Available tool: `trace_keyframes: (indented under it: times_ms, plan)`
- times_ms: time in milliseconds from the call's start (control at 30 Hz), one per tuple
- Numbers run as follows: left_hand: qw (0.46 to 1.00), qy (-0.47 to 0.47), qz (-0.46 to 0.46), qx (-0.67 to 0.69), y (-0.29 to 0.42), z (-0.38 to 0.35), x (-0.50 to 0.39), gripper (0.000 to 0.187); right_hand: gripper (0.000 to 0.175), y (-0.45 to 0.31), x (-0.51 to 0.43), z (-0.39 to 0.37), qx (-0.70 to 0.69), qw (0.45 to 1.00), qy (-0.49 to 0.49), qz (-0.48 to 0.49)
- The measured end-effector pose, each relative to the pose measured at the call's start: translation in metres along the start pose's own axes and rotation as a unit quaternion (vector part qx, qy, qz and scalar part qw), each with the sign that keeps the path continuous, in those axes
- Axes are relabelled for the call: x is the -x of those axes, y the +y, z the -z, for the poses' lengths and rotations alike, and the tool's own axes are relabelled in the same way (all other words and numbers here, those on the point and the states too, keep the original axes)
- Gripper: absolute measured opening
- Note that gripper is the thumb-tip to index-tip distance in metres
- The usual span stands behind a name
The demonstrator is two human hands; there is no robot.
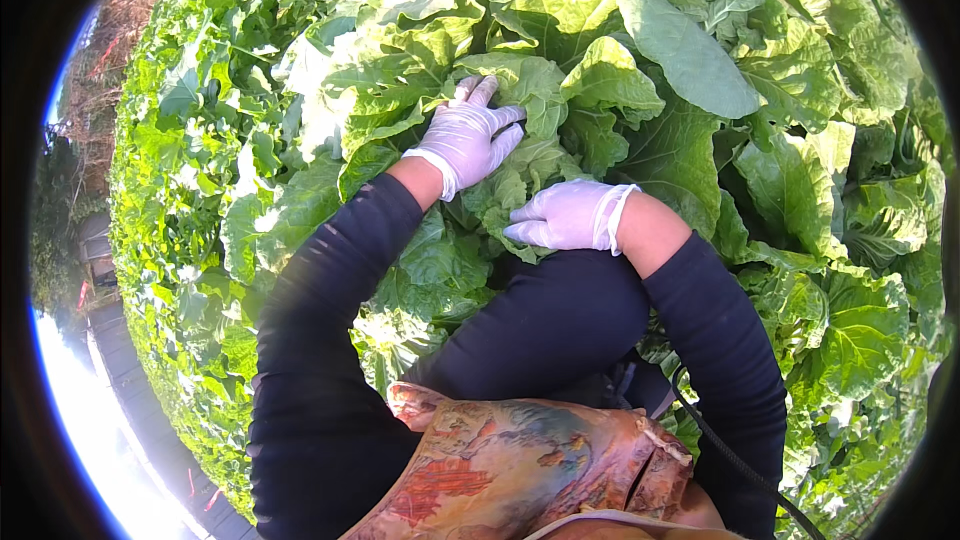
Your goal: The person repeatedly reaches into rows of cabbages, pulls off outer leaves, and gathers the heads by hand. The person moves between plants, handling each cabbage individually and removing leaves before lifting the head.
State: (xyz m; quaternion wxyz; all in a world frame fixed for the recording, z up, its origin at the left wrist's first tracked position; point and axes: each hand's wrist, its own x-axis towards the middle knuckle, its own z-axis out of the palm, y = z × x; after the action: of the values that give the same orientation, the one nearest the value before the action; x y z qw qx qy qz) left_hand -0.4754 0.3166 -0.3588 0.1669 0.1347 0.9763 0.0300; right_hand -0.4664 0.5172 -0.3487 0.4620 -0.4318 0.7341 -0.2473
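Observation:
Both hands wear thin whitish gloves and rest among broad leafy green plants. My left hand (pixel 474 136) lies on a crinkled green leaf (pixel 536 86) with its fingers apart, pointing up and to the right in the view. Lower and to the right is my right hand (pixel 564 215), its fingers pointing left against the pale leaves of a leafy head (pixel 491 199). The undersides of its fingers are hidden, so whether it grips a leaf does not show. The two hands are apart, with leaves between them.
My bent knee in dark trousers (pixel 555 307) presses close below the right hand. Large leaves (pixel 686 52) crowd the right side, and smaller-leaved greenery (pixel 187 165) fills the left. A black cord (pixel 724 450) hangs by my right sleeve. Grey paving (pixel 139 375) runs along the far left.

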Motion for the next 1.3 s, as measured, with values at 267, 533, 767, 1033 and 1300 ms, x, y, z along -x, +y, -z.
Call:
trace_keyframes:
  times_ms: [267,533,767,1033,1300]
  plan:
    - [0.989,-0.002,0.012,-0.151,0.002,-0.036,0.026,0.094,0.037,0.018,-0.021,-0.005,-0.023,0.989,0.143,-0.023]
    - [0.972,0.120,-0.010,-0.200,0.001,-0.074,0.042,0.067,0.059,0.040,-0.029,-0.020,0.148,0.951,0.264,-0.062]
    - [0.993,0.084,-0.070,-0.041,0.017,-0.044,0.065,0.072,0.063,0.043,-0.010,-0.019,0.223,0.931,0.240,-0.159]
    - [0.975,0.011,-0.191,-0.110,0.017,-0.039,0.053,0.063,0.065,0.044,-0.009,-0.021,0.237,0.923,0.222,-0.206]
    - [0.991,-0.029,0.025,-0.126,0.013,-0.016,0.048,0.083,0.030,0.055,-0.003,-0.038,0.250,0.923,0.230,-0.180]
